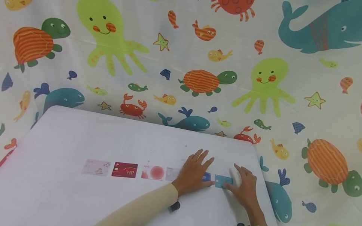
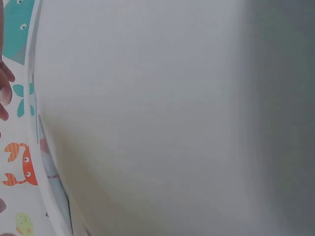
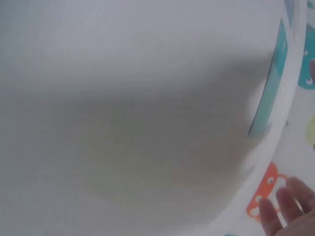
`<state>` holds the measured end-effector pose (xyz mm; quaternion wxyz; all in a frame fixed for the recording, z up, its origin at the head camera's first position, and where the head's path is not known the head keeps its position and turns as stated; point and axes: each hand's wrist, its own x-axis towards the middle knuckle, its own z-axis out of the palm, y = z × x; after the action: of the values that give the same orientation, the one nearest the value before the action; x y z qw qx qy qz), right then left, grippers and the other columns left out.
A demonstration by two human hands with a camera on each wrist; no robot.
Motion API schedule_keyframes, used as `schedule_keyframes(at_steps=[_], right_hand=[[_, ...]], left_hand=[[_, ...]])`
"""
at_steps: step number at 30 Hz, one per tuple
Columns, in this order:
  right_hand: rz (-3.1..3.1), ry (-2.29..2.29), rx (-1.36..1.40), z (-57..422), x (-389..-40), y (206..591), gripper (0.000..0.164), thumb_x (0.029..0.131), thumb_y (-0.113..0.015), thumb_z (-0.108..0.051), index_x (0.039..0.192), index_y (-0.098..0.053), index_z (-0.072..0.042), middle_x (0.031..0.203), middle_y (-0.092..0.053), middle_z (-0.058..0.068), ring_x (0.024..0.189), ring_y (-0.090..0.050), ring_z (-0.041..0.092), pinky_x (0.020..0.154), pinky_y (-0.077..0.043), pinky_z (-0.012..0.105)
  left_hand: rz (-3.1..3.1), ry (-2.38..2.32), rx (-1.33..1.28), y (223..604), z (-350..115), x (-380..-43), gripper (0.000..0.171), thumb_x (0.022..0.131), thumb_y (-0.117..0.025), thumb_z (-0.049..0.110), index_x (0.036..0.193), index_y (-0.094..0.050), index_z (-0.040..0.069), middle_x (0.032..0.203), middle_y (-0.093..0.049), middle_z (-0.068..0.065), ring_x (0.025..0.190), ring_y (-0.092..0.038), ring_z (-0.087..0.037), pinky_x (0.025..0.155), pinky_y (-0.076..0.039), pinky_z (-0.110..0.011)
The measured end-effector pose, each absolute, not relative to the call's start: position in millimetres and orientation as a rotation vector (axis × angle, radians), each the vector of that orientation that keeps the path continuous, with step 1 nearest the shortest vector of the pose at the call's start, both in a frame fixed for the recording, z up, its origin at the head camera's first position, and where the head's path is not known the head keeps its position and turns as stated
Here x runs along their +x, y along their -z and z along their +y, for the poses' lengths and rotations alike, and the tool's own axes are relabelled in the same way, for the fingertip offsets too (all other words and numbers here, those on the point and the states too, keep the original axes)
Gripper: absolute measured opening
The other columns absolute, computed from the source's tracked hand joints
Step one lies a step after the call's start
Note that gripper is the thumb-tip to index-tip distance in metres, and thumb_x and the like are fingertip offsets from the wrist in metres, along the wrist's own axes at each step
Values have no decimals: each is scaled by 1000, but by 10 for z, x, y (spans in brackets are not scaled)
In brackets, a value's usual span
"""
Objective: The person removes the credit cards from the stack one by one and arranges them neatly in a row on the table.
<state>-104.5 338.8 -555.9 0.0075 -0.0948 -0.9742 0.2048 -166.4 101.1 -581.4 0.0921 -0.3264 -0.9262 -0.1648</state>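
Note:
A row of cards lies flat on the white table. My left hand [image 1: 192, 174] spreads its fingers over a blue card [image 1: 206, 177], hiding most of it, and over the right edge of a pale card [image 1: 171, 173]. At the row's right end is a teal card [image 1: 222, 181]. My right hand [image 1: 243, 184] reaches over that card's right side, thumb on or just above it and fingers extended past it. Whether either hand presses on a card cannot be made out. The right wrist view shows the teal card [image 3: 269, 93] edge-on, with some right-hand fingers [image 3: 289, 209] beyond.
Further left lie a white card with a red circle [image 1: 153, 172], a red VIP card [image 1: 124, 170] and a pale pink card [image 1: 96, 167]. The white tabletop [image 1: 39, 193] ends close to my right hand. Behind it hangs a curtain [image 1: 187, 57] printed with sea animals.

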Motion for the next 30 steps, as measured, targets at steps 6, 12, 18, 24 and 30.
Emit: schedule_keyframes(at_steps=[6,12,18,24,30], right_hand=[[-3049,-578,-257,3170,-1080,5511,104,86,-87,-38,168,-27,-20,174,-16,31,157,-15,56,122,-19,80],[-3076,-586,-220,2981,-1137,5475,111,84,-84,-51,171,-21,-25,177,2,28,159,-1,61,121,-7,85],[-3100,-563,-167,2824,-1177,5468,113,83,-82,-58,171,-19,-27,177,5,27,158,5,64,116,-3,89],[-3090,-477,-131,2701,-1171,5486,108,86,-75,-65,171,-20,-29,177,2,26,157,3,67,111,-4,94],[-3070,-407,-73,2542,-1140,5476,98,93,-67,-65,171,-23,-26,177,-5,26,154,2,71,106,-6,97]], left_hand=[[-2717,473,-911,5836,735,-1673,101,89,-61,81,168,-32,26,180,-7,-14,165,-12,-45,131,-19,-67],[-2741,482,-879,5797,438,-1636,106,87,-57,85,171,-22,29,180,7,-12,165,0,-50,126,-10,-78],[-2713,495,-870,5852,250,-1625,107,87,-57,85,171,-22,29,180,7,-13,164,6,-52,121,-12,-85],[-2699,477,-814,5826,121,-1625,106,86,-62,81,170,-25,30,181,3,-11,165,5,-50,116,-17,-88],[-2731,478,-797,5783,-8,-1579,99,90,-59,78,170,-25,30,181,1,-9,165,-5,-49,114,-14,-90]])
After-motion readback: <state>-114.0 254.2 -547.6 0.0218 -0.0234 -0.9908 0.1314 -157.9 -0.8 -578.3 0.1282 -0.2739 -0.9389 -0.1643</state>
